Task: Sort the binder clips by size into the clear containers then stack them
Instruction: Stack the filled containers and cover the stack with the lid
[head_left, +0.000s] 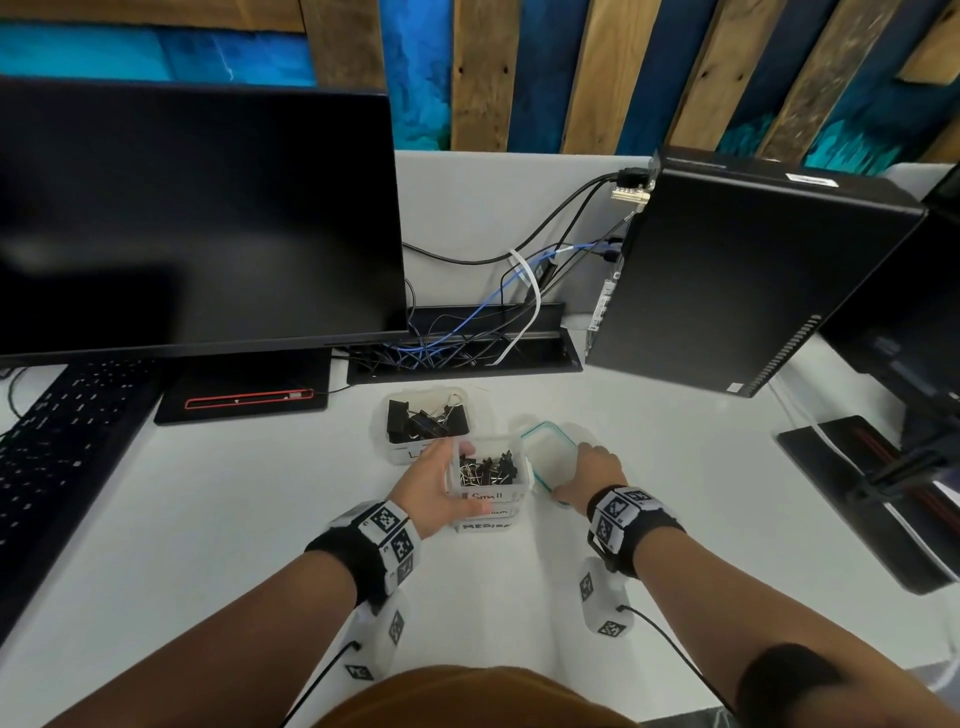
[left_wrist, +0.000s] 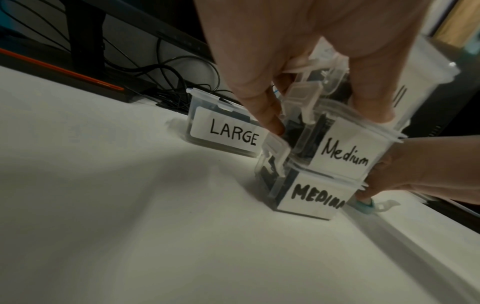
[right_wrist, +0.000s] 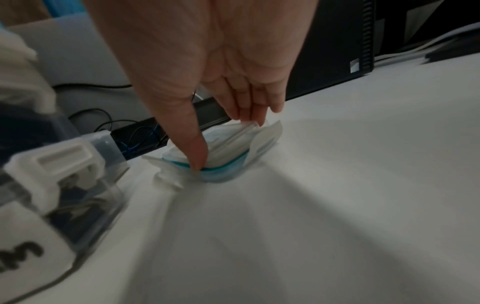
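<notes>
Three clear containers stand stacked in the head view. The top one, labelled Small (head_left: 488, 475), is uncovered and holds small black clips. Two boxes labelled Medium (left_wrist: 345, 152) and MEDIUM (left_wrist: 314, 195) sit under it. My left hand (head_left: 452, 480) grips the top of the stack from the left, with fingers behind and thumb in front. Just right of the stack, my right hand (head_left: 571, 470) pinches a clear lid with a teal seal (head_left: 545, 447) that lies on the desk; thumb and fingers hold its opposite edges (right_wrist: 228, 168). The uncovered LARGE container (head_left: 426, 421) sits behind the stack with big black clips.
A monitor (head_left: 197, 218) and keyboard (head_left: 57, 441) fill the left side. A cable tray (head_left: 462, 348) runs behind the containers. A black computer tower (head_left: 727, 280) stands at the right, with another monitor base (head_left: 872, 493) further right. White desk (head_left: 493, 597) lies in front of the stack.
</notes>
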